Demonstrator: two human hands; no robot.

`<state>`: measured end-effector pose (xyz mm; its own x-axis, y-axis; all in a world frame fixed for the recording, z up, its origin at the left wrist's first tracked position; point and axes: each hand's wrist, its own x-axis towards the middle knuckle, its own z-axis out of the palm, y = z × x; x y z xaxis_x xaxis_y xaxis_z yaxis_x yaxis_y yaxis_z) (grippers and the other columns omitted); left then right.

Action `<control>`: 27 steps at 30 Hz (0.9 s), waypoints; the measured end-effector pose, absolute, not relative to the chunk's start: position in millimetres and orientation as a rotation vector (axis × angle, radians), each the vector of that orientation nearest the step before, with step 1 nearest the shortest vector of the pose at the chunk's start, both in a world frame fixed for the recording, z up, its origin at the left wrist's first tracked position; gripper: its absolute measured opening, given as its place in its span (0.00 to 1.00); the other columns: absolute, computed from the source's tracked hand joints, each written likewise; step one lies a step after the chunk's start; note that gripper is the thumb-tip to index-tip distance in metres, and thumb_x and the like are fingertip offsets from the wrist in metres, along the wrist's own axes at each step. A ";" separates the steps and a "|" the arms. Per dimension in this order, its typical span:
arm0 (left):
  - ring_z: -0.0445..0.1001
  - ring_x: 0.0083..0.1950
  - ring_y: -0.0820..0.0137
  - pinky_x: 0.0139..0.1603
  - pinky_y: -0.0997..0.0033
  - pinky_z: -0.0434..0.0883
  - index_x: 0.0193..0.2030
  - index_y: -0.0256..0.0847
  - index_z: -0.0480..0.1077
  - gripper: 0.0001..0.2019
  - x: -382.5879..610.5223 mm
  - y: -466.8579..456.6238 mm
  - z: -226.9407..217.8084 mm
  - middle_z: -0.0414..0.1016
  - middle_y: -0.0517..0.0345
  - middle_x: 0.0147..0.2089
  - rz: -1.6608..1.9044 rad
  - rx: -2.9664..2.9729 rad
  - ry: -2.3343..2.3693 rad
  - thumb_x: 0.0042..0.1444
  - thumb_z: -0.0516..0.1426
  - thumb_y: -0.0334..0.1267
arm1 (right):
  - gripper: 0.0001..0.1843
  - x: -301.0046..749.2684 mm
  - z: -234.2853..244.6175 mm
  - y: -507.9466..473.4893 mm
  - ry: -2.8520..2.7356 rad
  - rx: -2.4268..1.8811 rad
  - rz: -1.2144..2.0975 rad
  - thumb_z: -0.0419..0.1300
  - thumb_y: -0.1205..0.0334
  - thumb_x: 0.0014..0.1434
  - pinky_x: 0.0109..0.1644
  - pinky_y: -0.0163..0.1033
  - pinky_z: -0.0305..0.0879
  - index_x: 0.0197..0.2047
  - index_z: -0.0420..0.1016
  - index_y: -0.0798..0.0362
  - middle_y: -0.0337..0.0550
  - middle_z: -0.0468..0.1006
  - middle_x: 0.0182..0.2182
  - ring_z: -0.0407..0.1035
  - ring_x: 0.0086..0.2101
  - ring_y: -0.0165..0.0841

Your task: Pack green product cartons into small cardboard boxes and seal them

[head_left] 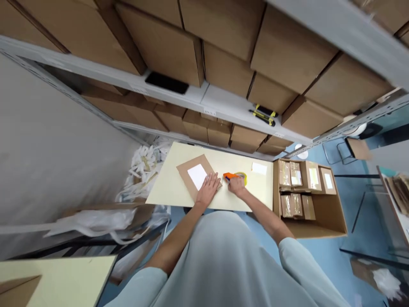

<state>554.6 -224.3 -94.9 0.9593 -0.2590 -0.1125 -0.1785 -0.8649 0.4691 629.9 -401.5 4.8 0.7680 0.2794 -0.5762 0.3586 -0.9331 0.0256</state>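
Note:
On the cream table lies a flat brown cardboard piece, turned at an angle, with a white label on its face. My left hand rests flat on its right part, fingers stretched out and partly over the label's edge. Just right of the cardboard, my right hand is wrapped round an orange tape dispenser with a roll of yellowish tape. The dispenser's front end points left toward the cardboard. A loose white label sheet lies further right on the table.
An open carton with several taped small boxes stands at the table's right end. Shelves of cardboard boxes rise behind, with cutter knives and a black flat object on one ledge. Paper scraps heap at the left.

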 end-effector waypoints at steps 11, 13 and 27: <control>0.58 0.91 0.50 0.92 0.30 0.57 0.82 0.53 0.74 0.40 554.5 -205.9 -124.1 0.65 0.49 0.88 -0.093 2.628 -0.375 0.65 0.50 0.29 | 0.19 653.0 26.7 -379.5 0.472 2.812 -0.752 0.57 0.55 0.82 0.56 0.49 0.82 0.56 0.90 0.49 0.59 0.93 0.55 0.90 0.55 0.50; 0.58 0.91 0.49 0.92 0.30 0.58 0.81 0.54 0.76 0.39 552.6 -205.7 -127.0 0.66 0.50 0.87 -0.106 2.618 -0.411 0.65 0.52 0.31 | 0.22 671.8 34.9 -372.6 0.411 2.830 -0.709 0.54 0.55 0.83 0.55 0.49 0.82 0.59 0.89 0.51 0.62 0.92 0.56 0.90 0.55 0.50; 0.62 0.90 0.48 0.91 0.42 0.63 0.89 0.36 0.59 0.39 744.7 -216.1 100.3 0.64 0.39 0.88 0.676 2.280 -0.242 0.73 0.56 0.38 | 0.32 828.7 208.7 -351.6 0.602 3.228 0.068 0.51 0.44 0.86 0.65 0.46 0.77 0.74 0.72 0.63 0.71 0.85 0.65 0.82 0.64 0.53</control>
<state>744.7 -216.1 100.3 0.8437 0.0260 0.5362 -0.3601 -0.7133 0.6013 828.7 -351.6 208.7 0.9324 0.3554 0.0664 0.3612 -0.9231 -0.1318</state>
